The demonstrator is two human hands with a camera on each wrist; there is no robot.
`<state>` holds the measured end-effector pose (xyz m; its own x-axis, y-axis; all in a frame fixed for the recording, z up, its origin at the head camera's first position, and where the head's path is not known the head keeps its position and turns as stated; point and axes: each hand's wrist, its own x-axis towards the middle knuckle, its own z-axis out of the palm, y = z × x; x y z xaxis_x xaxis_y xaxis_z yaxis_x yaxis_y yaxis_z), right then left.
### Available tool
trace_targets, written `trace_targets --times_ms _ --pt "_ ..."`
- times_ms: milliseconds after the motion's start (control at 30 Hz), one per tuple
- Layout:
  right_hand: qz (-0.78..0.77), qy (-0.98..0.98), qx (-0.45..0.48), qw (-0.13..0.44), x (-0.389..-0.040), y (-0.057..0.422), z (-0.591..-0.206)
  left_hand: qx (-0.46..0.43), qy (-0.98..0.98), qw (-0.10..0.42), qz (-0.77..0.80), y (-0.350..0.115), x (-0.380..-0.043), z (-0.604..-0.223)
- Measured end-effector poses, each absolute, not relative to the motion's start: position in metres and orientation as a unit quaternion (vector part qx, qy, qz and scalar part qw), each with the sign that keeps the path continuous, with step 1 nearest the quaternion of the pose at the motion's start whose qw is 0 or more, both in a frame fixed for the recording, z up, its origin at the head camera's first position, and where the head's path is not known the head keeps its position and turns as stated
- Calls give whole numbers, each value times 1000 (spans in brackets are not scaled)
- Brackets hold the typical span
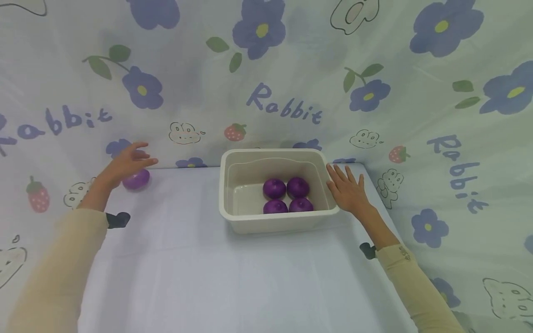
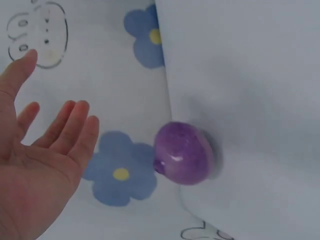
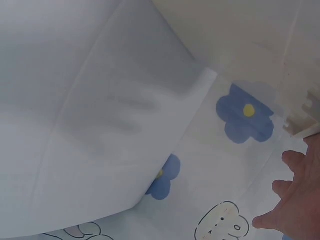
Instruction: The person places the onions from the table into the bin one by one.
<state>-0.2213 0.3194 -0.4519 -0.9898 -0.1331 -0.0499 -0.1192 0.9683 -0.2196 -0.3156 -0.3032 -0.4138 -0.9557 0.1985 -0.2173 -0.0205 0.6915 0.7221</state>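
A single round purple onion [image 1: 136,180] with a small nub [image 2: 158,166] lies at the white table's far left edge. Just above and behind it hovers my left hand [image 1: 125,163], fingers loosely spread and the palm holding nothing. In the left wrist view, a gap separates this hand [image 2: 47,165] from the onion [image 2: 184,154]. At the right end of a cream plastic bin [image 1: 279,216], my right hand [image 1: 349,190] has its straight fingers against the rim. Several more purple onions [image 1: 274,189] sit together in the bin's right half. Only part of the right hand [image 3: 300,200] shows in its wrist view.
The bin stands near the back edge of the white-covered table [image 1: 233,277]. Behind and to the right hangs a sheet [image 1: 300,69] printed with flowers, rabbits and strawberries. White surface lies between the lone onion and the bin.
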Motion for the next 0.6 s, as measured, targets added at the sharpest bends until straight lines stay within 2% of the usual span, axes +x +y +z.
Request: trace_targets --times_ms 200,600 --pt "-107 992 -66 33 -221 320 -451 31 900 139 412 -321 -314 -425" --pt "-103 992 -66 33 -222 322 -454 4 905 96 414 -339 -306 -453"
